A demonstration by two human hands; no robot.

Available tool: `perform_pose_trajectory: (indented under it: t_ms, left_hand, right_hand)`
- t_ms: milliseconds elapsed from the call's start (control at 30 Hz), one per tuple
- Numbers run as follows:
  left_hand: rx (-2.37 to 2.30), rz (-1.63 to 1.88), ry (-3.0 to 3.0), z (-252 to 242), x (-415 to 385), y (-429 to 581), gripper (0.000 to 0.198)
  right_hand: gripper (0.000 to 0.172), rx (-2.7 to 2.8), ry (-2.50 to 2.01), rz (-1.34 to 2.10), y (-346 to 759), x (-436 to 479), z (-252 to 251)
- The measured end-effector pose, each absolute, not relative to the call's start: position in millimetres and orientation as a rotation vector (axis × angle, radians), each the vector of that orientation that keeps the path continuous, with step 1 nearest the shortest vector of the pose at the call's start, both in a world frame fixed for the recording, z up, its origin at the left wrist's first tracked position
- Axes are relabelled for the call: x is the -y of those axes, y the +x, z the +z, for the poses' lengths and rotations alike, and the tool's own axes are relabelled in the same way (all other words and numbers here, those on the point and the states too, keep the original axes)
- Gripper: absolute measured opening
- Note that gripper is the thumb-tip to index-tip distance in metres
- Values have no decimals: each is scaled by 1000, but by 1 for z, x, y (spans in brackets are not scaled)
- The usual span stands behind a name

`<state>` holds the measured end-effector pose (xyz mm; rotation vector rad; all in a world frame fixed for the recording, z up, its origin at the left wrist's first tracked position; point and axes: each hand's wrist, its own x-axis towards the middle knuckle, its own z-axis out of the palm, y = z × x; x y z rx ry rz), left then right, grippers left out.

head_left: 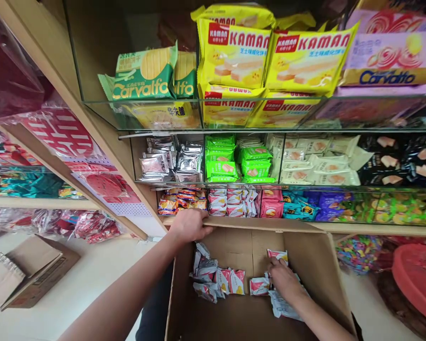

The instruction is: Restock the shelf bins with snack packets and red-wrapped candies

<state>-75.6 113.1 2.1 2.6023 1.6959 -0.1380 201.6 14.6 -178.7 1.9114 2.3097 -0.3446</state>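
My left hand [190,224] is closed over the far rim of an open cardboard box [230,239], at its left corner. Inside the box, my right hand [284,279] reaches in from the right, its fingers closed on a small pink-and-white snack packet [277,255]. Beside that hand lies another pink-and-white packet [259,286], and a silvery packet [283,305] shows partly beneath the wrist. On the box's left side sits a loose cluster of similar packets [206,271], some showing only their silver backs.
Glass-fronted shelves rise behind the box, with yellow wafer packs [234,57], green packets [220,161] and matching pink-and-white packets [230,201]. A second cardboard box [39,279] stands on the floor at left. A red plastic basket [419,279] is at right.
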Motion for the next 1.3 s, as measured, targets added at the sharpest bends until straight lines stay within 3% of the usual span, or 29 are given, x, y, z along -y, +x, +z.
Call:
perform_pose_trajectory:
  t_ms: [233, 367, 433, 533, 633, 700, 900, 1000, 1067, 1167, 1233, 1300]
  left_hand:
    - [-1738, -152, 2607, -1, -114, -78, 43]
    - [-1529, 175, 2668, 8, -105, -79, 39]
    - [-1342, 498, 2677, 10, -90, -73, 38]
    - [-1179, 905, 2425, 5, -53, -48, 36]
    - [-1162, 887, 1849, -8, -19, -12, 41]
    - [-1192, 876, 1644, -15, -7, 8, 29]
    - [-1288, 999, 1375, -17, -9, 20, 39]
    - [-1307, 1052, 1303, -17, -8, 16, 41]
    - [-1319, 1082, 1232, -19, -7, 15, 43]
    - [-1332, 1174, 1085, -23, -5, 18, 42]
    - [-1305, 1223, 1013, -25, -4, 20, 41]
    - [-1250, 1145, 1033, -25, -2, 19, 39]
  right_hand:
    - [23, -2412, 2156, -489, 215, -7, -173]
    - [27, -2563, 2465, -786, 215, -3, -163]
    - [31, -2518, 2712, -1151, 206, 2, -141]
    - [34, -2145, 2908, -2141, 181, 12, -91]
    - [33, -1875, 2819, -2744, 153, 19, -47]
    - [30, -1889, 2857, -2743, 138, 21, -32]
    - [34, -2154, 3299, -1924, 123, 16, -38]
    - [35, -2211, 3343, -1728, 122, 13, -41]
    - [36, -2195, 3314, -1765, 121, 13, -41]
    - [32, -2235, 3026, -2175, 115, 18, -41]
    - [38, -2212, 2820, -2419, 108, 25, -41]
    - [43, -2078, 2871, -2450, 103, 32, -40]
